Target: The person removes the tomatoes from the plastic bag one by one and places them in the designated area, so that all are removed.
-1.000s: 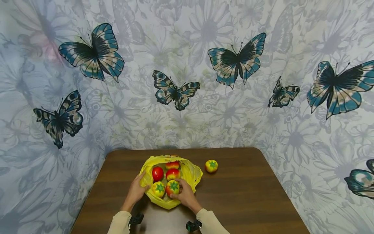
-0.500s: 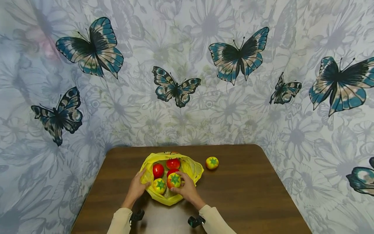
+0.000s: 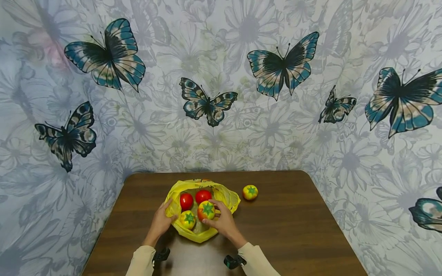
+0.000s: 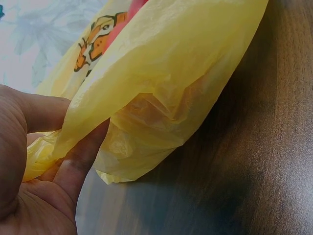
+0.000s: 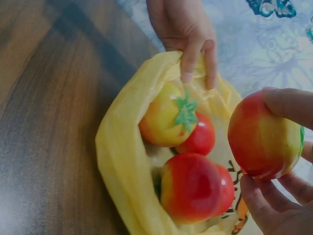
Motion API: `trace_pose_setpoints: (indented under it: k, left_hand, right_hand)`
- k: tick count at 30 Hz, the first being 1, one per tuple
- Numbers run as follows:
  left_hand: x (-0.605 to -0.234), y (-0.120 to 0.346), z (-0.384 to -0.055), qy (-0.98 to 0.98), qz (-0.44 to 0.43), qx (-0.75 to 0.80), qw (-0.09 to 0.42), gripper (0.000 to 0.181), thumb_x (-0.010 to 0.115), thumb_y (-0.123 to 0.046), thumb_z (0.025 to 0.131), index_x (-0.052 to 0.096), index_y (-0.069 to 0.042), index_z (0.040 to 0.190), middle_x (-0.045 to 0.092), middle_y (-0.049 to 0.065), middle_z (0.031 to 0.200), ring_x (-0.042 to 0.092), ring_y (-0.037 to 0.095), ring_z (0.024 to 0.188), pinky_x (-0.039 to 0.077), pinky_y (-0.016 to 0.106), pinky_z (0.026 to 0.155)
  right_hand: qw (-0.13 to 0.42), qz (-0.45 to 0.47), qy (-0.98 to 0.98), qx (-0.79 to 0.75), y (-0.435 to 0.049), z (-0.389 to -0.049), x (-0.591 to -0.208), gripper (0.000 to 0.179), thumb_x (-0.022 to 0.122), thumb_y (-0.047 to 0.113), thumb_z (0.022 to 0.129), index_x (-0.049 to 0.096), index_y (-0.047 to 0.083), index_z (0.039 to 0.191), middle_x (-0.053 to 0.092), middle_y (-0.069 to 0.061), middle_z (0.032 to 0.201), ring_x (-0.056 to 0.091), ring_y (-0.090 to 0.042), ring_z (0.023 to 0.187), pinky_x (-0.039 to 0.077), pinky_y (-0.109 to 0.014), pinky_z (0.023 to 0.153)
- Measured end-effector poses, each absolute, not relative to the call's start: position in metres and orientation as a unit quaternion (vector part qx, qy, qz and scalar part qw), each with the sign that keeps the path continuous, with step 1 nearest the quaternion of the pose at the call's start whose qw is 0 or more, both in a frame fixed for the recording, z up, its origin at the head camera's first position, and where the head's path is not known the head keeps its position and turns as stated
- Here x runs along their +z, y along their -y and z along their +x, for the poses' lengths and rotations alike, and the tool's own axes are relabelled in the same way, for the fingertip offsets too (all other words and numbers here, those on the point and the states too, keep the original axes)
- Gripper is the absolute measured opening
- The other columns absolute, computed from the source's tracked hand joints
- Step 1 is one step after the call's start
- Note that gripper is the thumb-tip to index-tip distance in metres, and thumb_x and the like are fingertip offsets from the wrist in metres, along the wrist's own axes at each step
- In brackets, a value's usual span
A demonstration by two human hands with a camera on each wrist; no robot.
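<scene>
A yellow plastic bag (image 3: pixel 226 196) stands wide open on the table, with an orange-and-black print showing in the left wrist view. My left hand (image 3: pixel 161 221) pinches its left rim between thumb and fingers (image 4: pixel 80 159). My right hand (image 3: pixel 223 222) holds a red-and-yellow tomato (image 3: pixel 206 211) with a green star-shaped top, above the bag's mouth. Inside lie a yellow tomato (image 3: pixel 188 219) with a green top, a red tomato (image 3: pixel 187 201), another red tomato (image 3: pixel 203 196) and a red-and-yellow tomato (image 5: pixel 190 188), which the held one hides in the head view.
A lone yellow tomato (image 3: pixel 250 192) with a green top sits on the brown wooden table (image 3: pixel 293 230), right of the bag. Behind the table's far edge rises a wall (image 3: pixel 269 145) patterned with flowers and butterflies.
My right hand has raised the red-and-yellow tomato from among the others, up and slightly right. It now covers the one behind it. My left hand keeps its hold on the bag.
</scene>
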State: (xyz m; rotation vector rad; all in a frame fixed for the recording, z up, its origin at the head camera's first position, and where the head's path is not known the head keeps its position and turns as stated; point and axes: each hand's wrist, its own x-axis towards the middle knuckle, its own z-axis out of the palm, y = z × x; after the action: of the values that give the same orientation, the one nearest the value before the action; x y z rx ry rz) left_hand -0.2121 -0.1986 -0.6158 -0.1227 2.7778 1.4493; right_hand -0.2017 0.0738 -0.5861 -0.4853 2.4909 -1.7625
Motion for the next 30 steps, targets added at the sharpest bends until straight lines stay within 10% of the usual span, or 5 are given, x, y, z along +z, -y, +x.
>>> trace_pose_setpoints:
  k: [30]
  left_hand:
    - [-0.614,0.197,-0.212,-0.887,-0.039,0.461,0.000,0.074,0.071,0.001,0.081,0.040,0.001,0.148,0.037,0.029,0.151,0.040,0.048,0.136,0.033,0.061,0.112]
  right_hand:
    - [-0.056,-0.150,-0.817,-0.553,-0.109,-0.202,-0.559,0.064,0.084,0.022,0.077,0.056,0.010,0.134,0.059,-0.009,0.130,0.058,-0.026,0.109,0.056,-0.028,0.083]
